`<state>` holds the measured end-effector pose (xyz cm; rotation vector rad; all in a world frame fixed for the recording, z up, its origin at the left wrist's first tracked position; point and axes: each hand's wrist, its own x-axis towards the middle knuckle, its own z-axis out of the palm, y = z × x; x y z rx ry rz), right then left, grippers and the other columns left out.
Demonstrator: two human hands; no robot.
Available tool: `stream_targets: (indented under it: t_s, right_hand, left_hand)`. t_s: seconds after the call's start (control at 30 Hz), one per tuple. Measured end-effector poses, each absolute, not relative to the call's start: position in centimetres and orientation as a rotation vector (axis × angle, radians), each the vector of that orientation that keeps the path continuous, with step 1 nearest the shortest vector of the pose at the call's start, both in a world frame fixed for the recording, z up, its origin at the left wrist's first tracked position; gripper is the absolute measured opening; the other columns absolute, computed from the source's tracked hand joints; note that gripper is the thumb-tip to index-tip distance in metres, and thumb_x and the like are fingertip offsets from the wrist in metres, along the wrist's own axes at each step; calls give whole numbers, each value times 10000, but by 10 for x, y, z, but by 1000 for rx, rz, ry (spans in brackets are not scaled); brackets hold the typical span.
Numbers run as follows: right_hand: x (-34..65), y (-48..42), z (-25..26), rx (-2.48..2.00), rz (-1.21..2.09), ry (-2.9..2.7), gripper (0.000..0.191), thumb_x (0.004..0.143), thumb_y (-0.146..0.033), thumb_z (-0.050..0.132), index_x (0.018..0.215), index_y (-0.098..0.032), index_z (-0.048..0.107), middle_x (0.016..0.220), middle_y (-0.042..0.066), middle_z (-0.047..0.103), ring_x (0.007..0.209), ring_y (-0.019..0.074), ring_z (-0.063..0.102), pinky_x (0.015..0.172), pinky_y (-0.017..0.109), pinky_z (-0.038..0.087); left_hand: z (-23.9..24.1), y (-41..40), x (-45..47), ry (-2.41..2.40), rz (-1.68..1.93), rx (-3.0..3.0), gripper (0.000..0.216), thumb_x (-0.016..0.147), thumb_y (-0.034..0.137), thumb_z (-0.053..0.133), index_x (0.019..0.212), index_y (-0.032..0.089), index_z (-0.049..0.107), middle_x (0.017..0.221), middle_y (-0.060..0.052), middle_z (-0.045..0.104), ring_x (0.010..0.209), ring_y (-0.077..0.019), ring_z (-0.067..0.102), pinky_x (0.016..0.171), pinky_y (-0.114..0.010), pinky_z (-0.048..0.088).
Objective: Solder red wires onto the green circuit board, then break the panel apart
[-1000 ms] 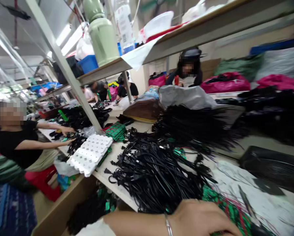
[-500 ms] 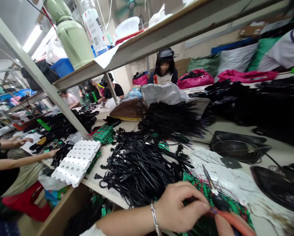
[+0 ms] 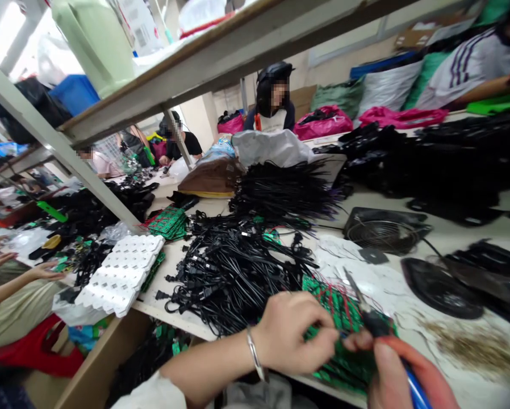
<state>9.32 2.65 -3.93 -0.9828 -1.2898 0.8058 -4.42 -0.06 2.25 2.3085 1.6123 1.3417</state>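
My left hand [image 3: 295, 332], with a silver bangle on the wrist, is curled in a pinch over a stack of green circuit boards [image 3: 342, 329] with red wires at the table's near edge. What its fingertips hold is too small to make out. My right hand [image 3: 393, 366] grips a pair of red and blue handled pliers [image 3: 374, 324], whose metal tip points up and away over the boards. The two hands almost touch above the stack.
A big heap of black power cords [image 3: 233, 267] lies left of the boards, a white moulded tray [image 3: 121, 272] further left. Black fan grilles [image 3: 383, 230] and wire clippings [image 3: 472, 346] lie to the right. Other people sit around the table under a shelf [image 3: 221, 54].
The view has swung right and down. My left hand has gone from lying over the boards to a pinch, and my right hand with the pliers has come into view beside it.
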Motion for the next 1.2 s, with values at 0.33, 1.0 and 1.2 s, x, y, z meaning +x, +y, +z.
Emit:
stream_targets:
  t_s: [0.33,1.0,1.2]
  right_hand:
    - [103,32,-17,-692,453,-1830,41,857,-178,570,867,-199,603,745,26,542,728,163,542,708,328,481]
    - [144,18,-21,-547,716,-1691,277,820,-121,579,1078,-220,571,774,42,611,737,185,580,712,376,509]
    - [150,-11,-36,-570,873,-1428,229,830,-125,534,1022,-226,608,631,3,589,607,167,588,603,351,526]
  left_hand:
    - [26,-13,-53,1504,1111,2367,57,875,153,505,860,183,552,805,-23,634,765,-139,565,729,-311,376]
    - [52,-17,-73,1828,484,2270,160,855,231,474,737,188,573,810,-31,642,832,-181,554,875,-394,306]
    - [45,-13,-73,1784,461,2108,166,818,248,509,680,192,582,892,8,707,838,-155,621,933,-384,302]
